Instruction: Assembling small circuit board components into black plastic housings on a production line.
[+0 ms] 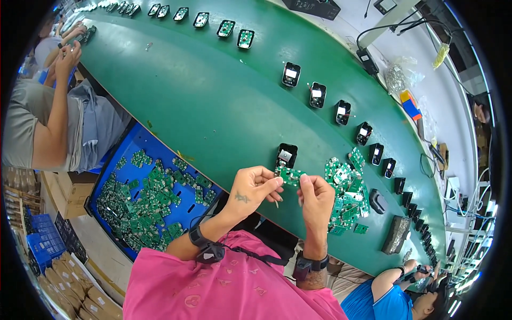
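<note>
A small green circuit board is pinched between my two hands, above the near part of the green table. My left hand closes its thumb and fingers on the board's left end, and my right hand grips the right end. Just beyond the board, an open black casing with a silvery part inside rests on the table. To the right of my right hand lies a loose heap of green circuit boards.
A blue bin full of circuit boards stands left of me, below the green table. Open casings form a curved row along the far side. A dark block lies at right. Other people sit at left and lower right.
</note>
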{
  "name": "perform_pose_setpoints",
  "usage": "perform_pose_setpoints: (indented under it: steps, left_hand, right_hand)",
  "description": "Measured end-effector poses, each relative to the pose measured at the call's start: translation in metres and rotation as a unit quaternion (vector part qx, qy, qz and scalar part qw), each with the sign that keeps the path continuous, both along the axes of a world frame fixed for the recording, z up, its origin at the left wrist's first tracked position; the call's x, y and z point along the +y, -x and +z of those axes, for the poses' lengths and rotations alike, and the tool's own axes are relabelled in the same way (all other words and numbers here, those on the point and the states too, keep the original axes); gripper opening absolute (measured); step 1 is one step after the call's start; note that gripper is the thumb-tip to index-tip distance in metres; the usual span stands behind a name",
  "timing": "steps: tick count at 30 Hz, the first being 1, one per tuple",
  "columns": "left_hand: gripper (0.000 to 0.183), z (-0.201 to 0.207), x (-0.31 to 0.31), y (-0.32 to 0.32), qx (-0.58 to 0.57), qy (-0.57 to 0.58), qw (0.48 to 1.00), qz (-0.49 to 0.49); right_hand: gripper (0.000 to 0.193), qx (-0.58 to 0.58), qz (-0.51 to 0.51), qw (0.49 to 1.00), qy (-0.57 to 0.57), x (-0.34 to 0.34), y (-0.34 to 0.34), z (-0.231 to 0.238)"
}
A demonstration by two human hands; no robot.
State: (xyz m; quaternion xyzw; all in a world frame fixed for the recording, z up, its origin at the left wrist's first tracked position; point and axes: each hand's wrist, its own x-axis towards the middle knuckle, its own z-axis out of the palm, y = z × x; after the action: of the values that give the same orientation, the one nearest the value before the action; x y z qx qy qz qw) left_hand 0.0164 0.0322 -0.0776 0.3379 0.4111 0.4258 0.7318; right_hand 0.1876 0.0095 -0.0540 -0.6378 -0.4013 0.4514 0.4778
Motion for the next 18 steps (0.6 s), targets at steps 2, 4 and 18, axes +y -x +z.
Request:
perform_pose_setpoints:
  steps: [2, 4, 18]
  left_hand:
    - [0.02, -0.007, 0.003, -0.002, 0.01, 0.003, 1.0, -0.002]
    - [0.02, -0.012, 0.005, -0.004, 0.007, 0.009, 1.0, 0.001]
    - [0.02, -0.013, 0.004, 0.017, 0.075, -0.023, 0.997, 0.023]
  right_hand:
    - [0.025, 0.003, -0.003, 0.999, 0.039, 0.004, -0.001, -0.003]
    - [0.026, -0.023, -0.005, 1.0, 0.018, 0.008, -0.002, -0.016]
    - [0.025, -0.133, 0.039, 0.99, 0.005, -0.001, -0.012, -0.02]
